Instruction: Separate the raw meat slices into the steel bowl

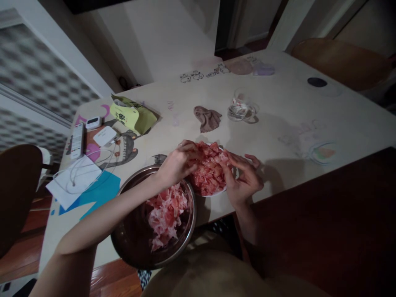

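A white plate (220,191) heaped with red fruit pieces (208,173) sits near the table's front edge. My left hand (177,165) reaches over the heap's left side, fingers curled onto the pieces. My right hand (243,178) rests against the right side of the heap, fingertips touching the fruit, the other fingers spread. A metal bowl (136,243) with pale pink peels (166,213) stands left of the plate, overhanging the table edge under my left forearm.
A brown crumpled cloth (208,118) and a glass cup (241,108) lie behind the plate. A yellow bag (133,116), remote (78,141), white devices, cable and papers (74,181) fill the left end. Chairs stand at far right (340,62) and left (15,189).
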Motion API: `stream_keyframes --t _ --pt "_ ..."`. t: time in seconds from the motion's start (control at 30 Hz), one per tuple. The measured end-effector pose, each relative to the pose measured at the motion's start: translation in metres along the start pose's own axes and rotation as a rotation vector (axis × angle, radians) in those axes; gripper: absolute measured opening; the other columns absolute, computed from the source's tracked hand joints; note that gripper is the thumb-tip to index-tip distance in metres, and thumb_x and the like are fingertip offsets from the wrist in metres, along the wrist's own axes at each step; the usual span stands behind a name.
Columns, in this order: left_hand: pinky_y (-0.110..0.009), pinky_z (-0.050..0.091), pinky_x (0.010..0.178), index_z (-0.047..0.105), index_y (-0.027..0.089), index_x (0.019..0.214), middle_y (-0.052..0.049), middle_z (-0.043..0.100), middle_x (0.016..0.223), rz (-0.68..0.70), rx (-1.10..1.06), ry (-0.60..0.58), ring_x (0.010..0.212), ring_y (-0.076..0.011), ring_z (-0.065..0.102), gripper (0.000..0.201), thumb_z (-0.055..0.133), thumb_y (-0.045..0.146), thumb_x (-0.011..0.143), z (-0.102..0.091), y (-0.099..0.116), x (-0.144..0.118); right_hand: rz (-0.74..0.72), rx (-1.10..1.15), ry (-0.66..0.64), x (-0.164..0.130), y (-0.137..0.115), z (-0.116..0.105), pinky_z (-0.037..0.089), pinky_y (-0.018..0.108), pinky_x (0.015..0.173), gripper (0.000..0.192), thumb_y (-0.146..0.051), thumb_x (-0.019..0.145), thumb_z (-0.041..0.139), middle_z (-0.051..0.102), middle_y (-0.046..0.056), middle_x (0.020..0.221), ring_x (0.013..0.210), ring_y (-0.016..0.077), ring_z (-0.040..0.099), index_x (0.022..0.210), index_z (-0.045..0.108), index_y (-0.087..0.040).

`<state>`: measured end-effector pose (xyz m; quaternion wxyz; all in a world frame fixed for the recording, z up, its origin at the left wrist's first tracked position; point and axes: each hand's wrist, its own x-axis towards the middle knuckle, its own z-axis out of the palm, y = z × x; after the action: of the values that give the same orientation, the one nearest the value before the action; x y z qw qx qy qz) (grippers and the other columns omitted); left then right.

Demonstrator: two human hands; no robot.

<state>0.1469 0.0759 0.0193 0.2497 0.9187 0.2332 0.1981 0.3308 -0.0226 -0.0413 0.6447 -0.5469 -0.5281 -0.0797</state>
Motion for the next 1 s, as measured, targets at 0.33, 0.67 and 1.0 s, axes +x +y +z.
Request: stream_keyframes --t 0.33,0.67,1.0 --pt "-0.039 0.055 0.093 0.076 0.018 0.11 -0.008 0.071 0.101 0.029 0.044 0.079 0.107 -0.0235 0.06 0.028 0.061 0.006 0.089 -0.002 -0.002 -0.001 -0.006 0.032 0.006 0.002 -0.002 0.001 0.048 0.048 0.103 0.022 -0.017 0.085 0.077 0.081 -0.004 0.103 0.091 0.02 0.078 0.102 0.07 -0.029" --pt "-0.037 0.054 0.096 0.069 0.013 0.116 -0.013 0.068 0.127 0.447 0.623 -0.02 0.134 -0.0255 0.054 0.023 0.052 0.017 0.101 -0.002 -0.013 -0.002 -0.027 0.015 0.013 0.005 -0.006 0.0 0.049 0.046 0.101 0.022 -0.017 0.084 0.079 0.081 -0.002 0.102 0.089 0.0202 0.079 0.101 0.069 -0.027" --pt "-0.036 0.056 0.098 0.066 0.012 0.115 -0.011 0.07 0.124 0.407 0.619 -0.012 0.13 -0.0245 0.058 0.02 0.052 0.019 0.102 -0.001 -0.021 -0.001 -0.034 0.033 0.021 0.006 -0.007 0.001 0.048 0.046 0.103 0.023 -0.014 0.083 0.079 0.081 -0.001 0.101 0.089 0.0198 0.079 0.1 0.069 -0.026"
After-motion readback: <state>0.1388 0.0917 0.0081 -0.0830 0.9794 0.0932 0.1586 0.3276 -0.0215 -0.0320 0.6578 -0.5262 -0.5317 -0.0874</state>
